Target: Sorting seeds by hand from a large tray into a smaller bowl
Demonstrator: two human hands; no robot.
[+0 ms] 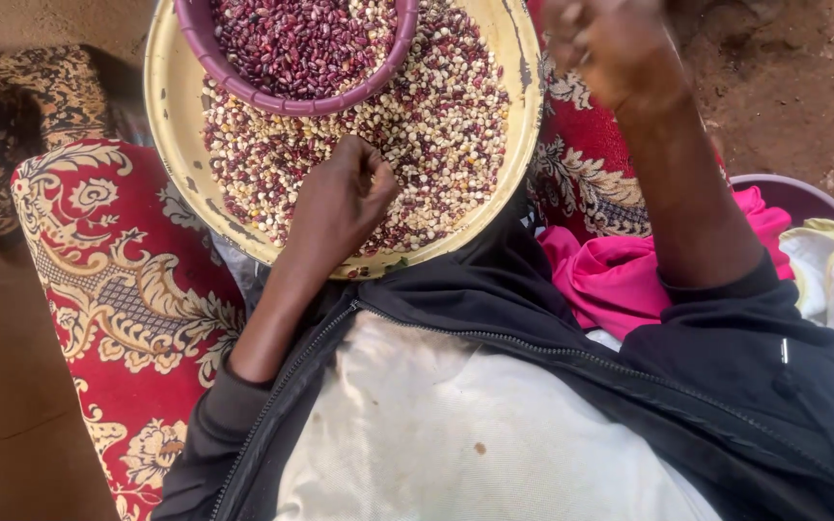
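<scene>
- Mixed grains (436, 125), pale kernels speckled with dark red ones, lie spread in a thin layer across the round yellow tray (168, 116), which rests tilted on the person's lap; spread this thin, each kernel shows singly.
- The left hand (345, 198) sits on the grains near the tray's near rim, fingers curled in and pressed together toward the thumb as if closed on a few kernels; what it pinches, if anything, is hidden by the knuckles.
- A purple bowl (243, 92) stands inside the tray at its far edge, filled almost wholly with dark red beans (301, 39), kept apart from the mixed layer yet within short reach of the hand.
- The right hand (615, 48) is raised beyond the tray's right rim, blurred; its fingers look bunched, but whether it holds anything cannot be told.
- Outward, a red and gold patterned cloth (118, 289) covers the knees under the tray, a pink cloth (620, 275) lies bundled at the right, and a second purple basin (803, 198) sits on bare brown earth (793, 87).
</scene>
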